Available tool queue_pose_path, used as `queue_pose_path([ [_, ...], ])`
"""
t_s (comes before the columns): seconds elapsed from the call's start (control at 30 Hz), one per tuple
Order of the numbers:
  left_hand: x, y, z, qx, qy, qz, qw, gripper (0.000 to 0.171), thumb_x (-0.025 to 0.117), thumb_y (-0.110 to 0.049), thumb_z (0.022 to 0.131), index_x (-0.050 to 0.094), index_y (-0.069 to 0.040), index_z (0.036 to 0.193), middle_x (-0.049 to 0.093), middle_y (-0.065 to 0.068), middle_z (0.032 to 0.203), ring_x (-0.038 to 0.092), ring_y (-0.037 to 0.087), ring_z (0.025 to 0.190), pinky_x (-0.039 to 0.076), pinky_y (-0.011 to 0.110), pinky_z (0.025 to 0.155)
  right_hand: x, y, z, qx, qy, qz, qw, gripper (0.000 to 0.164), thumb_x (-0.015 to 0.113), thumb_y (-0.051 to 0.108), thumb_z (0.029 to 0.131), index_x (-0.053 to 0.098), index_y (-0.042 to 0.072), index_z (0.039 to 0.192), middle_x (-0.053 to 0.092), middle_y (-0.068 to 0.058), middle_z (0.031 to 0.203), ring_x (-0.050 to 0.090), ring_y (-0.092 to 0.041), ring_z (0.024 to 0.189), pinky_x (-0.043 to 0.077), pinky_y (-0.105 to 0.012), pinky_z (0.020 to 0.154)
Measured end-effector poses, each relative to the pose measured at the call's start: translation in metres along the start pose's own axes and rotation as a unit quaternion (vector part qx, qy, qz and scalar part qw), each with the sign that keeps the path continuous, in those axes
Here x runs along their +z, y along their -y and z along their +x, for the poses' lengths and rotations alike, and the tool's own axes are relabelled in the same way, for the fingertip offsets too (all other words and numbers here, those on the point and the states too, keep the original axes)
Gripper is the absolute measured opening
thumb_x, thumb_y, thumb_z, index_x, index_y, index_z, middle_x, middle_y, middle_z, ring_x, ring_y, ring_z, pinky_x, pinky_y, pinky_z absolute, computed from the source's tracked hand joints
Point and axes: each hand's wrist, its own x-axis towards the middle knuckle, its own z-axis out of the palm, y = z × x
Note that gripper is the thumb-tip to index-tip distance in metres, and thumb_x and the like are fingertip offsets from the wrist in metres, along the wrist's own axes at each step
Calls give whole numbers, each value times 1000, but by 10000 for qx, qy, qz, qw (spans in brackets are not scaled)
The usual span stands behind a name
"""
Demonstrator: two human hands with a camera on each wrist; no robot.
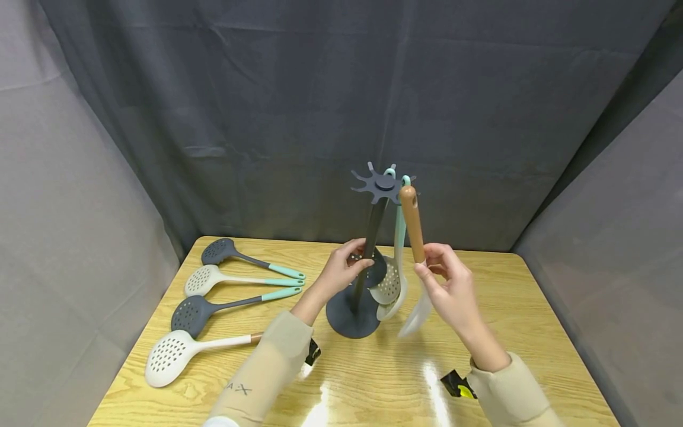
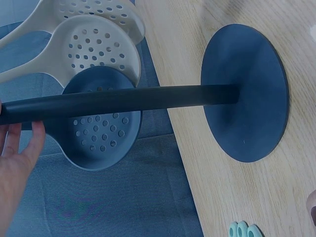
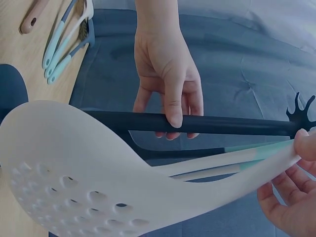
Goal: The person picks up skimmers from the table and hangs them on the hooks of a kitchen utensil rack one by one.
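Note:
A dark utensil stand (image 1: pixel 338 325) with a round base, upright pole and hooked top stands on the table. My left hand (image 1: pixel 340 270) grips its pole partway up, thumb and fingers around it in the right wrist view. My right hand (image 1: pixel 452 287) pinches a white skimmer (image 3: pixel 84 158) at the shaft just below its wooden handle (image 1: pixel 411 222). The skimmer is held handle up, to the right of the stand, its perforated head lowest. On the stand hang a dark skimmer (image 2: pixel 106 148) and two pale skimmers (image 2: pixel 98 44), with mint handles.
Left of the stand, several skimmers lie in a column on the wooden table (image 1: pixel 384 391): a dark one (image 1: pixel 217 251), a white one (image 1: pixel 198 280), another dark one (image 1: pixel 189 314) and a white one (image 1: pixel 168 359) with a wooden handle. A dark curtain (image 1: pixel 299 118) hangs behind.

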Motion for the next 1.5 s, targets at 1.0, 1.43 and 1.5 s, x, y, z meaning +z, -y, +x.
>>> queue_pose_path([
  [1.0, 4, 19, 3, -12, -6, -9, 10000, 35, 65, -7, 84, 57, -4, 118, 60, 10, 97, 57, 18, 88, 52, 21, 68, 13, 30, -2, 211, -2, -56, 9998, 25, 67, -17, 71, 55, -12, 93, 59, -18, 79, 54, -7, 70, 47, -12, 62],
  [1.43, 4, 19, 3, 88, -50, 40, 9999, 35, 65, -6, 83, 57, -3, 117, 60, 10, 95, 58, 18, 86, 52, 21, 67, 23, 28, -1, 600, 52, 0, 9982, 24, 67, -14, 73, 54, -10, 92, 59, -18, 80, 56, -11, 70, 49, -14, 61],
  [1.5, 5, 19, 3, 118, -58, 55, 9999, 35, 66, -6, 83, 57, -3, 117, 60, 10, 95, 57, 18, 85, 52, 21, 67, 24, 29, 0, 679, 44, -2, 9977, 24, 67, -14, 72, 54, -10, 91, 59, -18, 79, 56, -11, 70, 49, -15, 60],
])
